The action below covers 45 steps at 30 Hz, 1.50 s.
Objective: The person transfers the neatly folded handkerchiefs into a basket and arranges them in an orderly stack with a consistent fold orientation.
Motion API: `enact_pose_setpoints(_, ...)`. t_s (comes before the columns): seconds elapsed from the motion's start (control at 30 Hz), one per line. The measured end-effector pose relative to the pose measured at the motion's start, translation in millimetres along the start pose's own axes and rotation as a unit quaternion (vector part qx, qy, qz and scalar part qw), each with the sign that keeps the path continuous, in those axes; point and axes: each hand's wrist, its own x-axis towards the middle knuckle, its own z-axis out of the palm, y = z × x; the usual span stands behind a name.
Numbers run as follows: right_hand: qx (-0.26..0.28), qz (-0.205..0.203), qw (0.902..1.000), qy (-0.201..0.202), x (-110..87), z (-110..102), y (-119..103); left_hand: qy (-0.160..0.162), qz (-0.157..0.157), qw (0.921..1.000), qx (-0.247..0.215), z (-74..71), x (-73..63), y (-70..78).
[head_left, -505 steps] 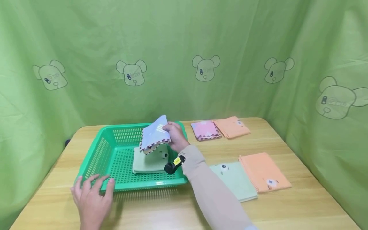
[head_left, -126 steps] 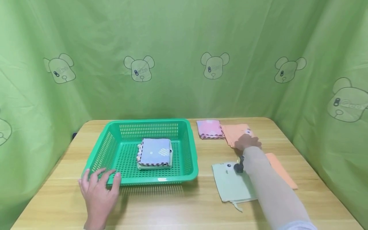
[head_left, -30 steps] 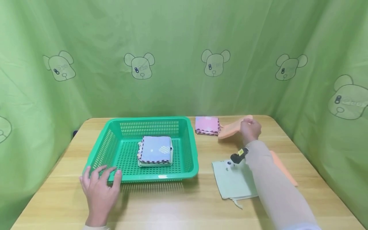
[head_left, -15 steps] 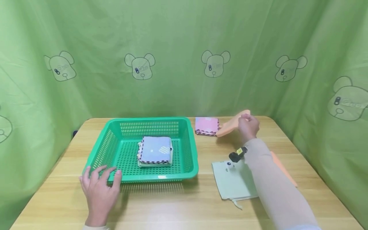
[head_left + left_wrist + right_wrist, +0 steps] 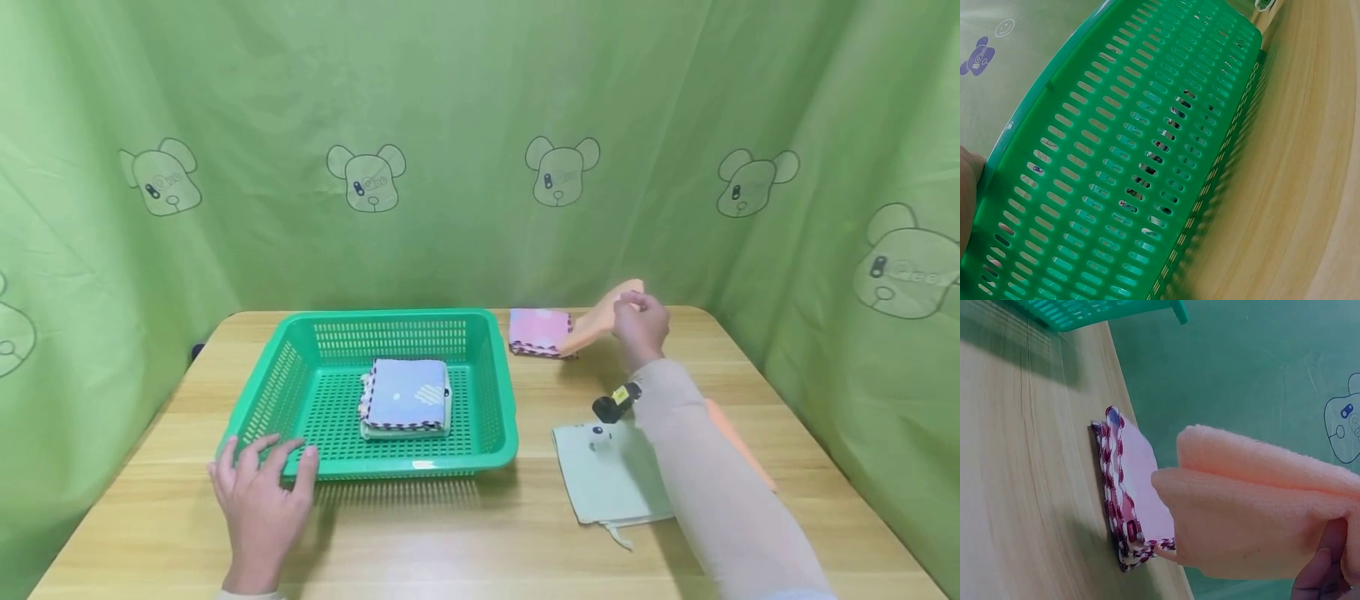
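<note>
In the head view my right hand (image 5: 642, 327) pinches a folded orange towel (image 5: 600, 321) by its right end. The towel is raised and slants down to the left, its lower corner by a folded pink towel (image 5: 540, 329) with a checked edge. Up close in the right wrist view the orange towel (image 5: 1254, 512) shows several soft layers between thumb and fingers. My left hand (image 5: 262, 500) grips the front left corner of a green plastic basket (image 5: 375, 468), fingers over the rim. Inside the basket a folded blue towel (image 5: 407, 393) lies on a pale green one.
A pale green towel (image 5: 611, 483) with an eye design lies at the front right, partly under my right forearm. Beyond it shows the edge of another orange towel (image 5: 738, 442). A green curtain (image 5: 465, 242) surrounds the wooden table (image 5: 450, 542).
Over the last second my right hand has lifted the orange towel higher and moved it slightly left. Earlier, the blue towel went from this hand into the basket. My left hand stays on the basket.
</note>
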Motion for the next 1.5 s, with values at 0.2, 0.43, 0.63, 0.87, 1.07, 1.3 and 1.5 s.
enact_pose_setpoints(0.2, 0.004, 0.007, 1.0, -0.002, -1.3, 3.0, -3.5, -0.007, -0.005, 1.0, 0.005, -0.4, 0.0, 0.2)
enact_pose_setpoints(0.43, 0.022, 0.027, 0.9993, -0.01, -0.4, 6.1, -6.4, 0.001, 0.0, 1.0, 0.004, 0.2, -1.3, 0.0)
enact_pose_setpoints(0.63, 0.079, 0.053, 0.9949, -0.032, -3.6, 8.0, -12.5, 0.002, 0.001, 1.0, 0.005, 0.4, -1.8, -0.2)
enact_pose_setpoints(0.87, 0.144, 0.077, 0.985, -0.056, -7.3, 11.0, -18.9, 0.002, 0.001, 1.0, 0.005, 0.4, -1.1, -0.1)
enact_pose_setpoints(1.07, 0.177, 0.091, 0.977, -0.076, -9.2, 13.2, -21.6, -0.005, -0.004, 0.9999, 0.009, -0.1, -0.6, -0.2)
enact_pose_setpoints(1.3, 0.2, 0.099, 0.9691, -0.106, -12.5, 14.0, -26.8, -0.007, -0.004, 0.9999, 0.01, -0.2, 0.9, 0.1)
enact_pose_setpoints(1.5, 0.224, 0.1, 0.9612, -0.126, -18.3, 15.6, -31.0, -0.01, -0.005, 0.9999, 0.007, -0.5, 1.1, 1.6)
